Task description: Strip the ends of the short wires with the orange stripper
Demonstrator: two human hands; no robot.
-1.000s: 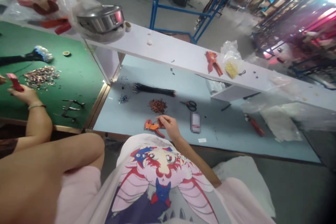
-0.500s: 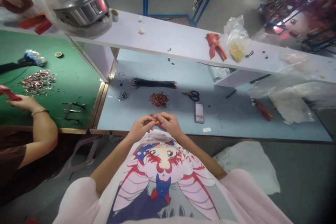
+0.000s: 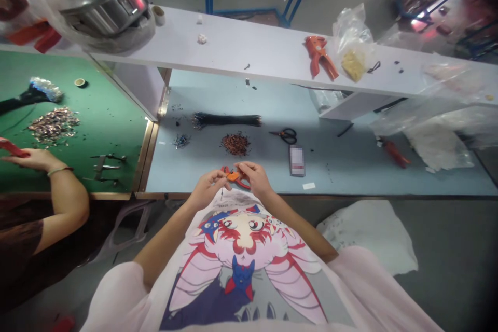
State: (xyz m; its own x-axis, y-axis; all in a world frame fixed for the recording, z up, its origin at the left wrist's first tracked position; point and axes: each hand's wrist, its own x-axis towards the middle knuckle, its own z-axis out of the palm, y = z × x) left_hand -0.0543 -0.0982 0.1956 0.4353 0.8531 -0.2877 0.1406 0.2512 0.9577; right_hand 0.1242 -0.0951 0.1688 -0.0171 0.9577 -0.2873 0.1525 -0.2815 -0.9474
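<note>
At the front edge of the blue tabletop, my left hand [image 3: 210,188] is closed, thumb and fingertips pinching a short thin black wire [image 3: 222,194]. One end of the wire hangs below the fingers; the other points toward my right hand [image 3: 252,178]. That hand is also closed in a pinch, with a tiny dark bit at its fingertips too small to name. Between and behind both hands lies an orange-red hand tool [image 3: 234,177], partly covered by fingers. Beyond it are a heap of small copper-coloured pieces [image 3: 235,143] and a bundle of black wires [image 3: 229,120].
Black-handled scissors [image 3: 288,136] and a blurred phone-like rectangle [image 3: 297,161] lie to the right. A raised white shelf [image 3: 268,46] carries red-orange wire strippers [image 3: 321,58] and a steel pot [image 3: 109,8]. A co-worker's arm [image 3: 68,192] rests over the green table at left.
My fingertips have drawn slightly apart, and the black wire now shows below my left hand. More of the orange tool is visible. The whole view has shifted slightly.
</note>
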